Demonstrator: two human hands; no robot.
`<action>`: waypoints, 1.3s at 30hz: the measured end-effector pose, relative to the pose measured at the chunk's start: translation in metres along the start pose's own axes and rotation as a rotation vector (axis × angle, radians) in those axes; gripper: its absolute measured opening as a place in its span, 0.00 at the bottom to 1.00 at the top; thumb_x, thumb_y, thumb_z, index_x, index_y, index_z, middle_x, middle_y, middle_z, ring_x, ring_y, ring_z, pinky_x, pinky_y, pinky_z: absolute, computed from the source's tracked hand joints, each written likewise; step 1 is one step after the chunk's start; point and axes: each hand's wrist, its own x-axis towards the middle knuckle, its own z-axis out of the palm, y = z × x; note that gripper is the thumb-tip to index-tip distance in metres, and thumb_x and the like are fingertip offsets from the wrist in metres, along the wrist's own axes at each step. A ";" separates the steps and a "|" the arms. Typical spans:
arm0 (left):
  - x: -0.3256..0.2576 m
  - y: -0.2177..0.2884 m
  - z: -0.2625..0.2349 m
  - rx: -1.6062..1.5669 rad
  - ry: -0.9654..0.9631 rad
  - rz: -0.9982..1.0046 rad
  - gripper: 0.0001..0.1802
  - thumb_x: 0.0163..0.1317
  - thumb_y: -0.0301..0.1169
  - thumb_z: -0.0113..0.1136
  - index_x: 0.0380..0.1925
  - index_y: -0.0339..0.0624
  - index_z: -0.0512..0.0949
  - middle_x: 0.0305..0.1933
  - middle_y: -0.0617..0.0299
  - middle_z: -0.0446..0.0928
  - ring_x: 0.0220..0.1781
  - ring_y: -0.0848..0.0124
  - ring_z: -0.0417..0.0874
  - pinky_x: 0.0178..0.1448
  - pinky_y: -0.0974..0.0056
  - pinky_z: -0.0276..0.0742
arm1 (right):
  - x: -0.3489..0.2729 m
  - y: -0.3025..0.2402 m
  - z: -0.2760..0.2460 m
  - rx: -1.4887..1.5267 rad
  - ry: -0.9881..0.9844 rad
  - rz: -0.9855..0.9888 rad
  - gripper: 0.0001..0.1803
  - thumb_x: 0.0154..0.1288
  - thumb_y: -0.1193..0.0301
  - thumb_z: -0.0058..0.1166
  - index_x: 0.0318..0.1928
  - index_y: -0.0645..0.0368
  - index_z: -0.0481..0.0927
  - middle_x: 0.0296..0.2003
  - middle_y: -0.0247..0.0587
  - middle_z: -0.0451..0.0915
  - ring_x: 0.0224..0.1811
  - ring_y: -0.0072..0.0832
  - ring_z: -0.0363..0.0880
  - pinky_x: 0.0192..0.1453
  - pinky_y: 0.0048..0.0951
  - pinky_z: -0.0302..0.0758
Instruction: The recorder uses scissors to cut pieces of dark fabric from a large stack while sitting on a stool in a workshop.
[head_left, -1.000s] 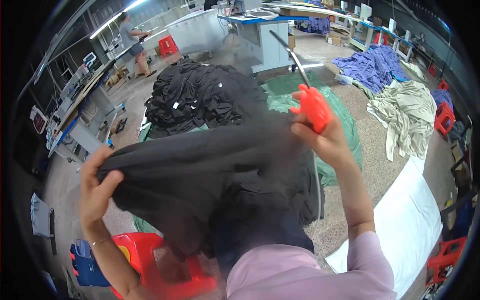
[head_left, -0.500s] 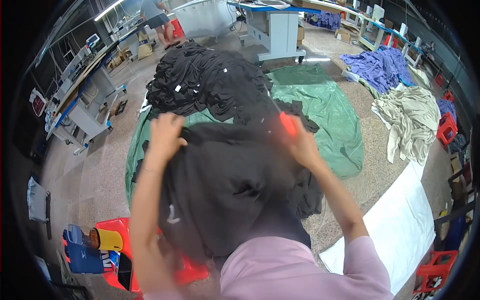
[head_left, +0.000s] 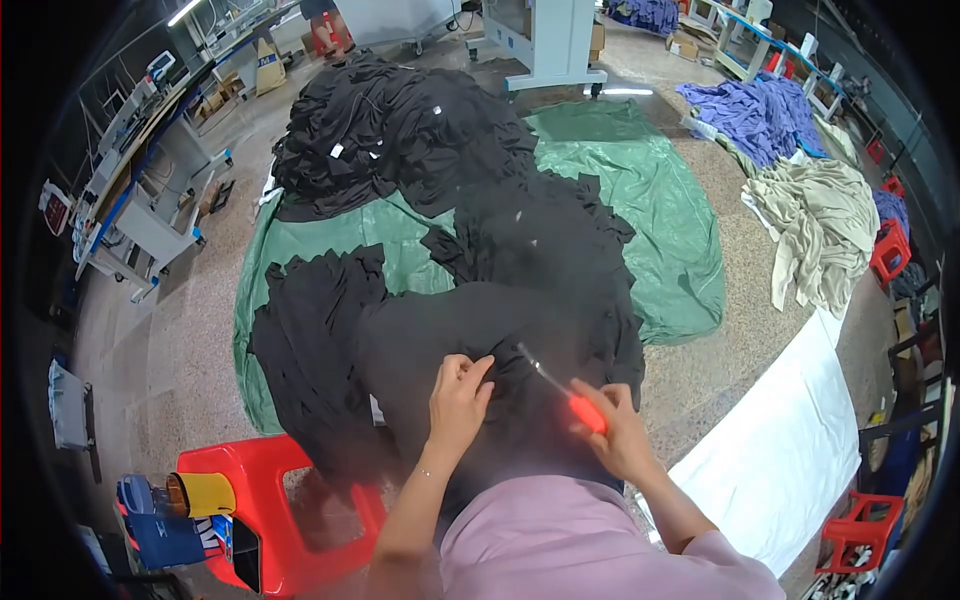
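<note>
A dark black garment [head_left: 430,325] lies spread over my lap and falls away in front of me. My left hand [head_left: 460,402] is on its middle, fingertips drawn together in a pinch on the cloth. To the right, my right hand [head_left: 618,436] is closed round a red-handled tool [head_left: 588,412] with a thin metal shaft. The shaft slants up and left over the garment, its tip a little way from my left fingertips. The exact kind of tool is too blurred to tell.
Black garments [head_left: 400,130] are heaped on a green sheet [head_left: 640,220] ahead. A red stool [head_left: 290,500] carrying a yellow cup [head_left: 208,493] stands at left. White sheeting [head_left: 770,460] lies at right, with beige cloth [head_left: 815,225] and purple cloth [head_left: 750,115] beyond.
Both hands have come down and closer together over the garment. My left hand has gone from spread fingers at the cloth's left edge to a pinch at its middle.
</note>
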 end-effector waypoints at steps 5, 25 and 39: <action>-0.013 -0.016 0.021 0.050 0.135 -0.118 0.21 0.51 0.21 0.67 0.47 0.39 0.78 0.42 0.53 0.71 0.41 0.55 0.78 0.43 0.57 0.77 | -0.021 -0.002 0.016 0.009 -0.039 -0.028 0.32 0.61 0.62 0.65 0.65 0.48 0.71 0.42 0.45 0.78 0.38 0.49 0.82 0.39 0.42 0.78; -0.001 -0.008 0.009 -0.118 0.223 -0.259 0.09 0.49 0.23 0.69 0.28 0.35 0.77 0.27 0.57 0.77 0.20 0.68 0.70 0.26 0.62 0.67 | -0.023 -0.025 0.024 -0.104 -0.054 -0.082 0.18 0.63 0.59 0.62 0.49 0.52 0.76 0.31 0.43 0.83 0.29 0.47 0.82 0.29 0.43 0.76; -0.004 -0.009 0.015 -0.058 0.244 -0.237 0.11 0.47 0.21 0.70 0.27 0.38 0.75 0.28 0.57 0.76 0.23 0.62 0.74 0.28 0.59 0.69 | -0.018 -0.035 0.026 -0.197 -0.091 -0.034 0.17 0.65 0.55 0.60 0.43 0.53 0.74 0.30 0.45 0.82 0.26 0.48 0.81 0.27 0.45 0.74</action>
